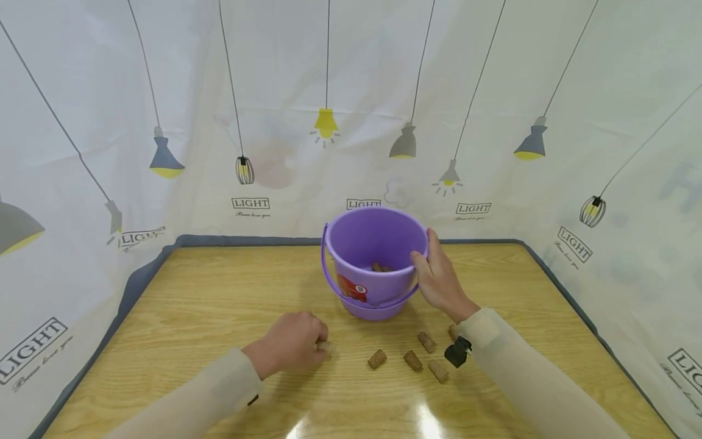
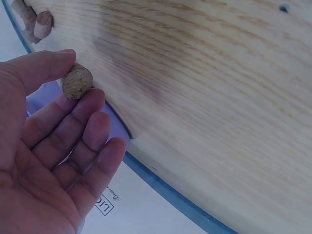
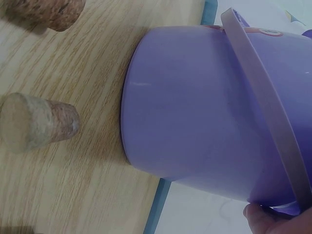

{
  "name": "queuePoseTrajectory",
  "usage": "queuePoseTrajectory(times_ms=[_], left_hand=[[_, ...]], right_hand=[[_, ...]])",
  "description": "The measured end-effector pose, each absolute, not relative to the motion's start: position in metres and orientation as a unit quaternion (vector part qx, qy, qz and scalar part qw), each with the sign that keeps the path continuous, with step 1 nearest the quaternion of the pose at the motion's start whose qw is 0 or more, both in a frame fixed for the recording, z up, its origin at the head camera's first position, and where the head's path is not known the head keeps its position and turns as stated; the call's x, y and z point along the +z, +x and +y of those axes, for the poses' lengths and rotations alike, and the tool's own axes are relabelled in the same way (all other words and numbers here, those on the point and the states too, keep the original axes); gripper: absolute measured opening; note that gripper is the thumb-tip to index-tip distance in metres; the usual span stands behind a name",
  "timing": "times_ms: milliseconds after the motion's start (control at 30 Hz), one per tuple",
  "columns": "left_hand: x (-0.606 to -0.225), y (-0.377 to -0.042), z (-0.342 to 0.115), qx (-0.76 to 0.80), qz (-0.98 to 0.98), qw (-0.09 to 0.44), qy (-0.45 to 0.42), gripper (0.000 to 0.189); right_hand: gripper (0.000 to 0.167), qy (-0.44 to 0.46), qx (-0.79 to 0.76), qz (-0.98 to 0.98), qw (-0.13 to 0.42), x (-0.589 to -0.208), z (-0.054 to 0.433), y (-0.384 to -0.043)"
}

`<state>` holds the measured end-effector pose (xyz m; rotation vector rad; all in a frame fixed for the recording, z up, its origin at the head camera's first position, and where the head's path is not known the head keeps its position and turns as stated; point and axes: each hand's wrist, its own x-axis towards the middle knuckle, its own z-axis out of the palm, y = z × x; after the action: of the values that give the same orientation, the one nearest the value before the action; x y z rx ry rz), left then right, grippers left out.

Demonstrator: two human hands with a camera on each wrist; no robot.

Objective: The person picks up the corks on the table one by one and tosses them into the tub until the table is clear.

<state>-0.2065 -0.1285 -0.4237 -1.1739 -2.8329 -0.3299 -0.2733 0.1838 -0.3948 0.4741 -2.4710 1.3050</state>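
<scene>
My left hand [image 1: 293,342] pinches a cork [image 2: 77,82] between thumb and fingertips, low over the table in front of a purple bucket [image 1: 375,289]. In the left wrist view the cork's round end faces the camera and the other fingers are loosely bent. My right hand [image 1: 443,281] grips the bucket's rim on the right side, thumb toward the front. Inside the bucket lie some corks [image 1: 378,267], partly hidden by the front wall. Its purple handle [image 3: 273,105] hangs down across the front.
Several loose corks [image 1: 413,361] lie on the wooden table [image 1: 219,292] in front of the bucket and near the right wrist, one partly hidden by the right forearm. A white curtain [image 1: 285,73] printed with lamps surrounds the table's back and sides.
</scene>
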Motion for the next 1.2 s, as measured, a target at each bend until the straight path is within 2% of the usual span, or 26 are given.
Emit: queuePoseTrajectory(times_ms=[200, 600, 900, 1200], left_hand=[[-0.42, -0.208, -0.128, -0.114, -0.917, 0.04, -0.38, 0.038], [-0.408, -0.209, -0.127, -0.11, -0.913, 0.087, -0.384, 0.011], [-0.397, -0.21, -0.125, -0.112, -0.9, 0.146, -0.395, 0.015], [-0.382, -0.211, -0.119, -0.134, -0.891, 0.171, -0.4, 0.011]], right_hand=[[0.064, 0.164, 0.456, -0.862, 0.15, -0.394, 0.184, -0.273], [0.065, 0.161, 0.453, -0.865, 0.144, -0.393, 0.184, -0.271], [0.065, 0.163, 0.454, -0.863, 0.147, -0.393, 0.183, -0.272], [0.062, 0.167, 0.458, -0.859, 0.159, -0.395, 0.184, -0.274]])
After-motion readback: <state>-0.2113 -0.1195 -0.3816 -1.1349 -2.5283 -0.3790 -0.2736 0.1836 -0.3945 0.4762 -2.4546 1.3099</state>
